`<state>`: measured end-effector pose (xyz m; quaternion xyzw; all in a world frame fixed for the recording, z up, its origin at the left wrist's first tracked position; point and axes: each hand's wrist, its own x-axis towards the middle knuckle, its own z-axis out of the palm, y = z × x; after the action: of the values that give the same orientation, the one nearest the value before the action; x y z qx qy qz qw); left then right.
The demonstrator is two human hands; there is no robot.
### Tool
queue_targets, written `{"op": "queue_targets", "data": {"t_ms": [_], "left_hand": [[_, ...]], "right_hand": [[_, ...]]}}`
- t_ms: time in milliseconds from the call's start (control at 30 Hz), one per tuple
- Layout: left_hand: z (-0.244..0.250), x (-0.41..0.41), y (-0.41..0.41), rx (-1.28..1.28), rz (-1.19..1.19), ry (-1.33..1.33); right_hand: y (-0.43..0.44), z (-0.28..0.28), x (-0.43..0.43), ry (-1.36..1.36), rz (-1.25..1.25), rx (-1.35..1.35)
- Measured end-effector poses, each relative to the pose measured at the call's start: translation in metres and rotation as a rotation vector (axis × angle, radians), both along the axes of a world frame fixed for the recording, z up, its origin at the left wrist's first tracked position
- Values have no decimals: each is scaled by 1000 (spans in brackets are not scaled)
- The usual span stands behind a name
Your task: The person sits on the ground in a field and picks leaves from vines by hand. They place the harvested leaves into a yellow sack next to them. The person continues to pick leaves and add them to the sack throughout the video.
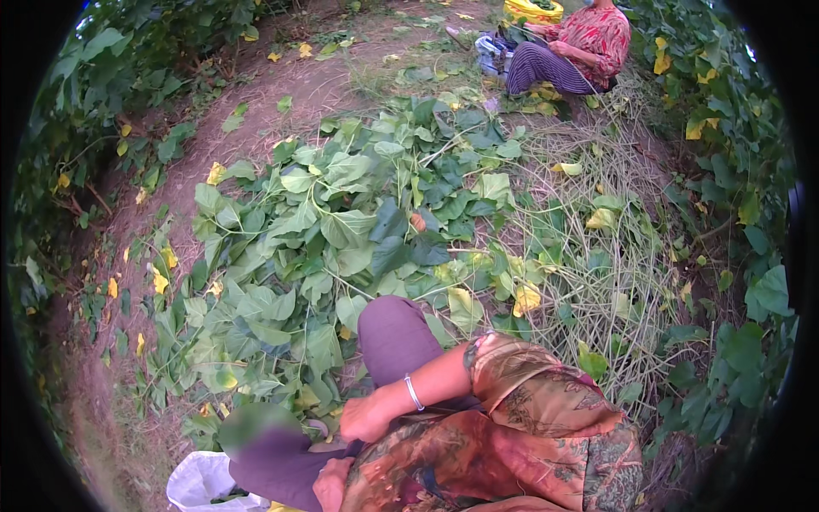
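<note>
My right hand (366, 417), with a silver bangle at the wrist, is curled over my lap between my purple-trousered knees. What lies inside its fingers is hidden. Lower down, my left hand (333, 484) rests by the trouser cloth (281, 470) at the edge of my patterned top; its fingers are mostly hidden. Before me spreads a large heap of green leaves (307, 224) with stems, some yellow. A white sack (199, 477) with some green inside stands open beside my left knee. A blurred green patch covers part of that knee.
Long stripped stems (614, 294) lie heaped to the right of the leaves. Another person (576, 54) sits at the top right, beside a yellow bag (534, 11) and a white-and-blue bag (492, 54). Leafy plants (768, 288) border both sides of the bare soil (281, 77).
</note>
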<state>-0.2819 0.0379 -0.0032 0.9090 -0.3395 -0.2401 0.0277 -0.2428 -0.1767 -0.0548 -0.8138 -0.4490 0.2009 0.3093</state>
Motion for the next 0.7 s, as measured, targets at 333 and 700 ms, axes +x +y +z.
{"op": "queue_targets", "data": {"t_ms": [333, 700], "left_hand": [[-15, -2, 23, 235, -133, -91], [-3, -3, 9, 160, -202, -223]], "right_hand": [[29, -20, -1, -153, -147, 245], [22, -10, 3, -7, -173, 153]]}}
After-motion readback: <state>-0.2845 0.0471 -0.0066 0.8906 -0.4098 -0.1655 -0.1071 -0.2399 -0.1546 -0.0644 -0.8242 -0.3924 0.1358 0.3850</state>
